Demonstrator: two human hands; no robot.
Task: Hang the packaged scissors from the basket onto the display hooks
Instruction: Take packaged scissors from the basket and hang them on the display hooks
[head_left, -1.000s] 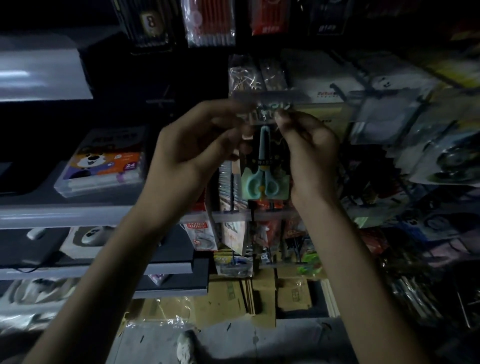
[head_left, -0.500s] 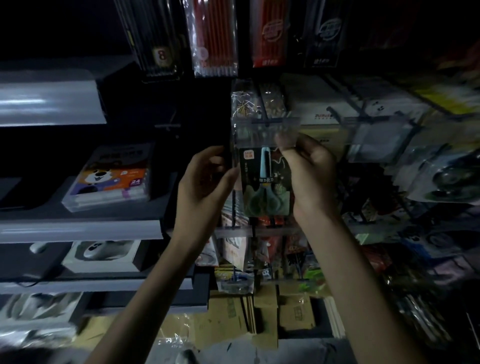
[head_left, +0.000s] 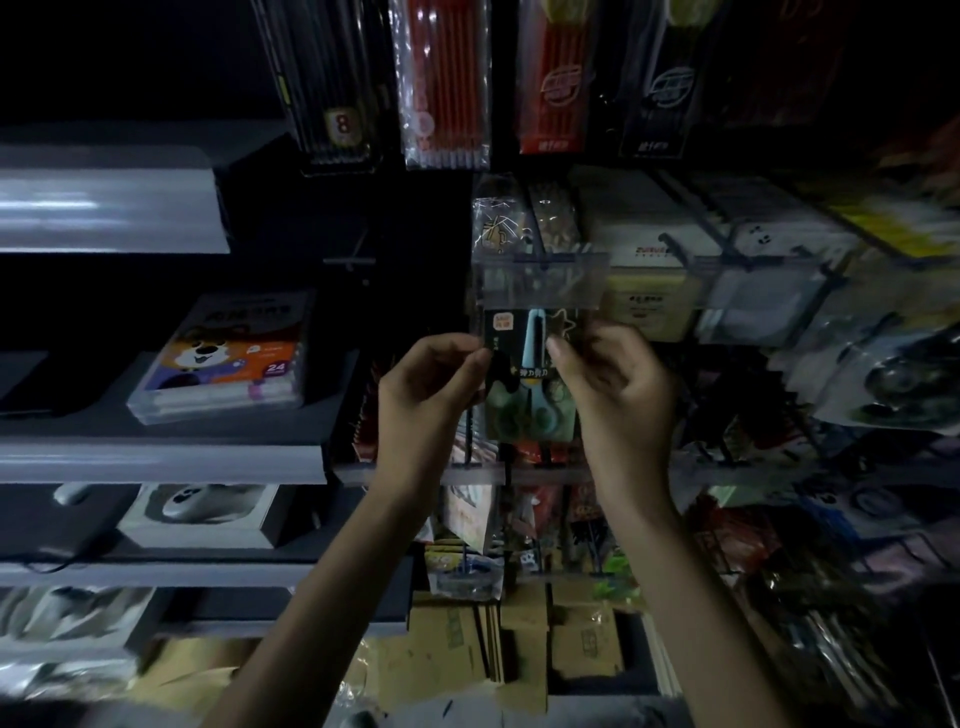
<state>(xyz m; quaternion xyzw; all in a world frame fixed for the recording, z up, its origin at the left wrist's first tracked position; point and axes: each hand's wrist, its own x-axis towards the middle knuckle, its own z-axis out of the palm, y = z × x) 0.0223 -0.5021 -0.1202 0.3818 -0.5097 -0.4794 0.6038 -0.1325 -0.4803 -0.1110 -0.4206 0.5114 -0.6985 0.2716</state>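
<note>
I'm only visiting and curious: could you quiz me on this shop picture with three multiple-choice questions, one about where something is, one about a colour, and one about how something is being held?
1. Where is the marker box with the cartoon dog?
A. On a shelf at the left
B. Hanging from a hook
C. On the floor

2. What colour are the scissor handles in the scissors pack?
A. Red
B. Pale blue-green
C. Yellow

3. How is the scissors pack held?
A. By one hand only
B. Both hands pinch its sides
C. Nobody touches it

Answers:
1 A: it lies flat on the grey shelf.
2 B: the handles show mint against the dark card.
3 B: the left hand and the right hand each pinch an edge.
</note>
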